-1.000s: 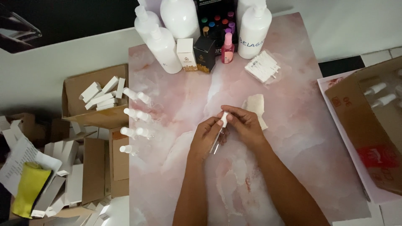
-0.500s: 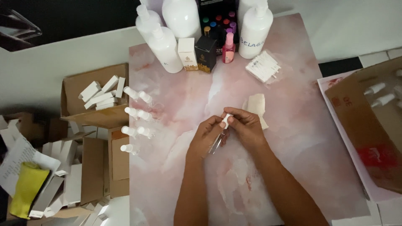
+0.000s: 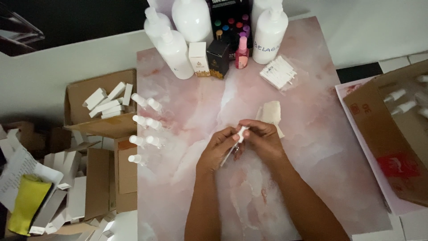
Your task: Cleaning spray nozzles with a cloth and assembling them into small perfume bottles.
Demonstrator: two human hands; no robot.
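Here, over the near middle of the pink marble board [image 3: 187, 178], the left hand [image 3: 217, 149] and the right hand [image 3: 264, 140] are both pinching a small clear spray bottle [image 3: 232, 151] with a white cap, fingers closed on it from either side. Left of them, more small capped bottles [image 3: 145, 122] are lying in rows along the board's edge, and beyond those a cardboard box [image 3: 89, 111] is holding white cartons. At the far edge, tall white pump bottles [image 3: 176, 51] are standing beside a pink bottle [image 3: 242, 52].

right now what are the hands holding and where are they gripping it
Both hold a small clear spray bottle: right hand pinches its white cap end, left hand grips the body below.
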